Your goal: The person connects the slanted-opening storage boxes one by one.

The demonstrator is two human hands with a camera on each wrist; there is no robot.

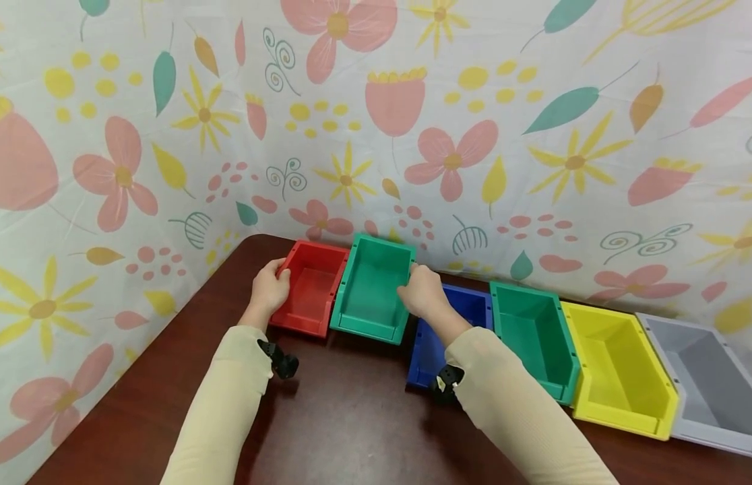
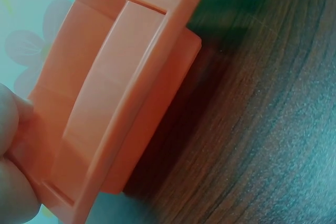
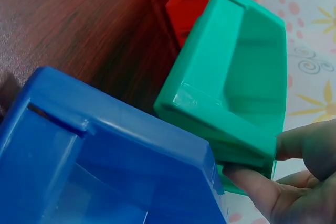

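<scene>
My left hand point(image 1: 269, 291) grips the left side wall of a red plastic bin point(image 1: 309, 289), thumb over its rim. In the left wrist view the red bin point(image 2: 121, 77) looks tilted, its front lip toward the camera. Against its right side stands a green bin point(image 1: 376, 286), overlapping its edge in the head view. The right hand point(image 1: 424, 293) pinches the green bin's right rim; in the right wrist view its thumb and fingers point(image 3: 252, 187) lie on either side of that wall. Both bins' insides show bare.
Right of the held green bin stands a blue bin point(image 1: 427, 353), partly behind the right forearm. Another green bin point(image 1: 534, 337), a yellow bin point(image 1: 621, 367) and a grey bin point(image 1: 703, 377) continue the row. A flowered cloth point(image 1: 352, 135) hangs behind the dark wooden table point(image 1: 327, 417).
</scene>
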